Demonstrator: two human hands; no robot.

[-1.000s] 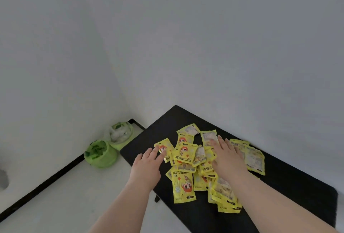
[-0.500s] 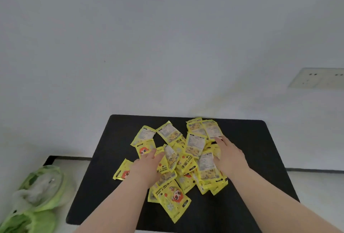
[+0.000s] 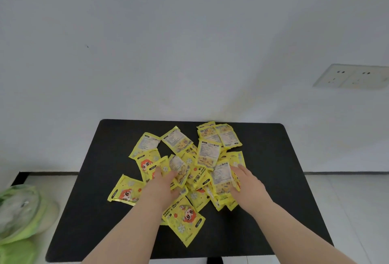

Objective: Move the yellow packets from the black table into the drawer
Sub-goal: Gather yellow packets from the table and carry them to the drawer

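Observation:
Several yellow packets (image 3: pixel 207 154) lie in a loose, overlapping pile on the black table (image 3: pixel 284 179). My left hand (image 3: pixel 162 188) is on the pile's left side, and its fingertips are tucked in among raised packets (image 3: pixel 166 166) that it grips. On the pile's right side, my right hand (image 3: pixel 249 183) holds a few packets (image 3: pixel 223 176) tilted up against its thumb side. One packet (image 3: pixel 126 192) lies apart at the left, and another (image 3: pixel 185 219) lies near the front between my forearms. No drawer is in view.
The table stands against a white wall with a socket plate (image 3: pixel 353 76) at the right. Green bags (image 3: pixel 19 219) sit on the pale floor to the left of the table. Bare black tabletop shows around the pile on all sides.
The view has swung from the left corner to face the table squarely. Both hands went from lying flat on the pile to closing on packets, which now stand tilted up beside them.

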